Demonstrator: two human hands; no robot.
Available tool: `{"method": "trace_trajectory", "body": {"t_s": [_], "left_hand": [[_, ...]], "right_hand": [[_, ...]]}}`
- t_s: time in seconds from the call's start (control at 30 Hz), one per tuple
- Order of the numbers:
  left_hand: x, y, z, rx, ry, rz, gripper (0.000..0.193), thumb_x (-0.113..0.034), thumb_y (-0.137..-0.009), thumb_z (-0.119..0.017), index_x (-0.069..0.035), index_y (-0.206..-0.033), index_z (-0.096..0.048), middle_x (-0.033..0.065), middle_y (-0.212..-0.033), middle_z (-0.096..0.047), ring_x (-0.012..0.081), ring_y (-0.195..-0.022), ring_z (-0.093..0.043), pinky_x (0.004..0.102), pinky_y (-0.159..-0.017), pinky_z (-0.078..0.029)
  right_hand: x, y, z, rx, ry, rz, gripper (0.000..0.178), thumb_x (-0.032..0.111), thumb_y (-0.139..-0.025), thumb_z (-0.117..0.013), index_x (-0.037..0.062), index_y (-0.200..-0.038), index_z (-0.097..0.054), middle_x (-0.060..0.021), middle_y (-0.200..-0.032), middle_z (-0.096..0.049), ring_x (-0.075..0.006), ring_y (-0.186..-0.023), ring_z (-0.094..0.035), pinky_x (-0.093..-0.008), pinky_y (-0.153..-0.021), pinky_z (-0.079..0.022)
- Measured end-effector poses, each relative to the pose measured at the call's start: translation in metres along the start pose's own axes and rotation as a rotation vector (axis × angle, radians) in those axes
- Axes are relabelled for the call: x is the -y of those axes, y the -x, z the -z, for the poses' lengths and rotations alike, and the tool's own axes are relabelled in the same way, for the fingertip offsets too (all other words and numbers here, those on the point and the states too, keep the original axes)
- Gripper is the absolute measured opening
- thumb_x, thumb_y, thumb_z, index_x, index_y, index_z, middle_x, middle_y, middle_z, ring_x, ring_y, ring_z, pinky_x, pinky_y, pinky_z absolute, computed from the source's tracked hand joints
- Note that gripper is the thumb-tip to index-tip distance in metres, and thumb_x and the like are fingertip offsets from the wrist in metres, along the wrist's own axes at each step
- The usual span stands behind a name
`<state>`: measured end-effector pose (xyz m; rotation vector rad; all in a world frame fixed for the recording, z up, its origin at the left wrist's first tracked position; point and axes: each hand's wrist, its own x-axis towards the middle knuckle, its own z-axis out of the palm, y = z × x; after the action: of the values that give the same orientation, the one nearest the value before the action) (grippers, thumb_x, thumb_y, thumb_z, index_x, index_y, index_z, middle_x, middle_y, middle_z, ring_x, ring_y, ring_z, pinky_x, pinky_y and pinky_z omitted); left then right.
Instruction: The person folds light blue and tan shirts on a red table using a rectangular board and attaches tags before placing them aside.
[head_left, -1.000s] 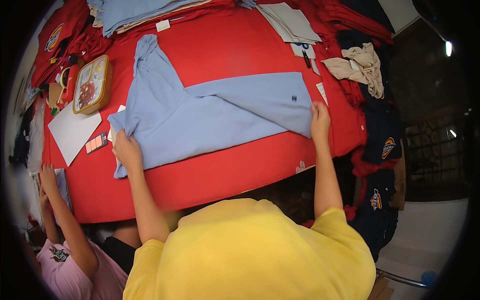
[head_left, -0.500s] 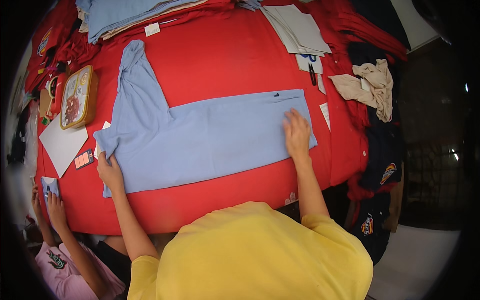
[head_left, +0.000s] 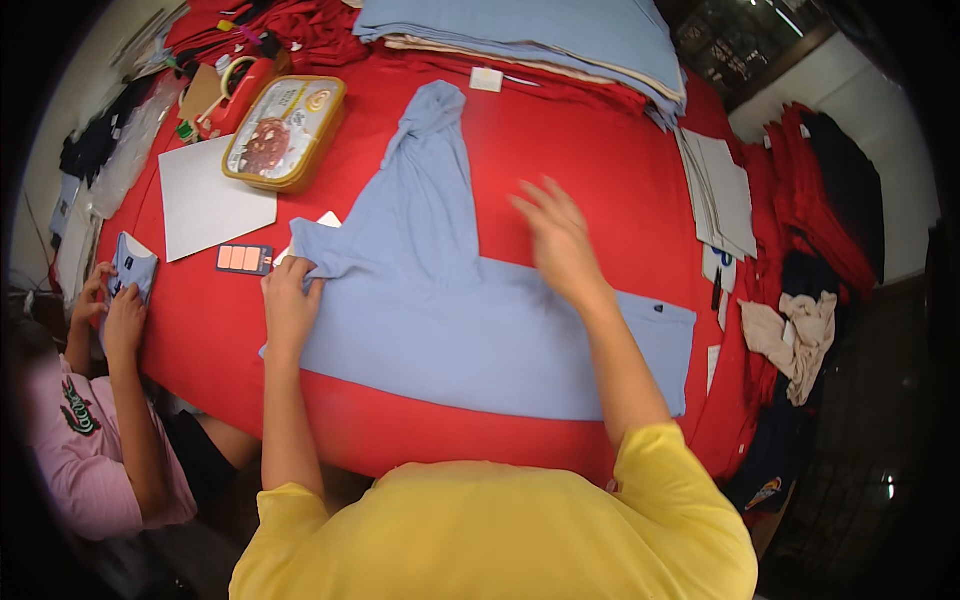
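Note:
A light blue shirt point(head_left: 430, 345) lies folded lengthwise on the red-covered table, one sleeve point(head_left: 430, 170) stretching away toward the far side. At the shirt's left end my left hand point(head_left: 291, 305) is closed, thumb and fingers pinching the cloth. The edge of a white card point(head_left: 328, 221) peeks out from under the fabric beside it. My right hand point(head_left: 562, 245) hovers above the shirt's far edge, right of the sleeve, its fingers spread and holding nothing. A small dark mark shows near the shirt's right end.
A stack of blue garments point(head_left: 530, 30) lies at the back. On the left are a lidded plastic tub point(head_left: 285, 130), white paper point(head_left: 210, 195) and a dark card point(head_left: 243, 259). A co-worker point(head_left: 110, 440) handles a folded blue garment. Papers point(head_left: 715, 190) and beige cloth point(head_left: 795, 340) are at right.
My right hand has left the shirt's right end and moved leftward and up, near the sleeve. My left hand stays at the shirt's left end. The whole view has shifted.

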<state>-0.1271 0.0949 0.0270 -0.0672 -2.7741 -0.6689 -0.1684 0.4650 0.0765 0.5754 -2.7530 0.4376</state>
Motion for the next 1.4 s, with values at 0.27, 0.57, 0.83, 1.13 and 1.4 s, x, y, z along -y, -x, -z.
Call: {"method": "trace_trajectory", "body": {"t_s": [0.27,0.57,0.83,1.13,1.4], "left_hand": [[0.024,-0.003,-0.017,-0.001,0.354,0.028,0.021,-0.005,-0.078,-0.068,-0.001,-0.096,-0.058,0.0095,-0.101,-0.059,0.0313,-0.098,-0.054,0.0388,-0.086,-0.042],[0.034,-0.006,-0.011,0.122,0.435,-0.008,0.026,-0.003,-0.076,-0.064,-0.003,-0.101,-0.058,0.0087,-0.105,-0.057,0.0279,-0.1,-0.052,0.0365,-0.091,-0.041],[0.052,-0.016,0.008,0.499,0.519,-0.129,0.034,0.012,-0.064,-0.053,-0.007,-0.092,-0.06,0.0049,-0.111,-0.054,0.0254,-0.113,-0.045,0.0341,-0.101,-0.035],[0.028,-0.007,0.036,0.602,0.331,-0.186,0.018,0.008,-0.069,-0.062,-0.006,-0.08,-0.06,0.0064,-0.123,-0.05,0.0281,-0.12,-0.042,0.0358,-0.099,-0.039],[0.03,0.006,0.034,0.561,0.167,-0.306,0.015,0.008,-0.071,-0.053,-0.005,-0.076,-0.061,0.0086,-0.123,-0.052,0.0307,-0.121,-0.042,0.0362,-0.1,-0.038]], "right_hand": [[-0.01,-0.229,-0.12,0.32,0.32,0.263,0.049,0.007,-0.086,-0.048,0.0208,-0.132,-0.053,-0.0092,-0.136,-0.048,-0.0302,-0.132,-0.038,-0.0562,-0.109,-0.027],[0.004,-0.138,0.078,0.06,0.341,0.375,0.025,0.02,-0.073,-0.065,0.007,-0.094,-0.061,-0.0075,-0.098,-0.061,-0.0262,-0.105,-0.055,-0.0553,-0.108,-0.028],[0.051,0.161,0.054,0.304,0.163,0.224,0.05,0.0,-0.069,-0.061,0.0186,-0.115,-0.064,-0.012,-0.111,-0.058,-0.0316,-0.101,-0.053,-0.0567,-0.101,-0.034],[0.063,0.182,0.055,-0.173,0.042,0.22,0.045,0.001,-0.07,-0.06,0.0179,-0.111,-0.066,-0.0106,-0.116,-0.059,-0.029,-0.091,-0.055,-0.0419,-0.08,-0.041],[0.039,0.231,0.05,0.057,0.231,0.128,0.043,0.005,-0.074,-0.06,0.0171,-0.115,-0.066,-0.01,-0.127,-0.054,-0.0301,-0.112,-0.05,-0.0464,-0.098,-0.036]]}}
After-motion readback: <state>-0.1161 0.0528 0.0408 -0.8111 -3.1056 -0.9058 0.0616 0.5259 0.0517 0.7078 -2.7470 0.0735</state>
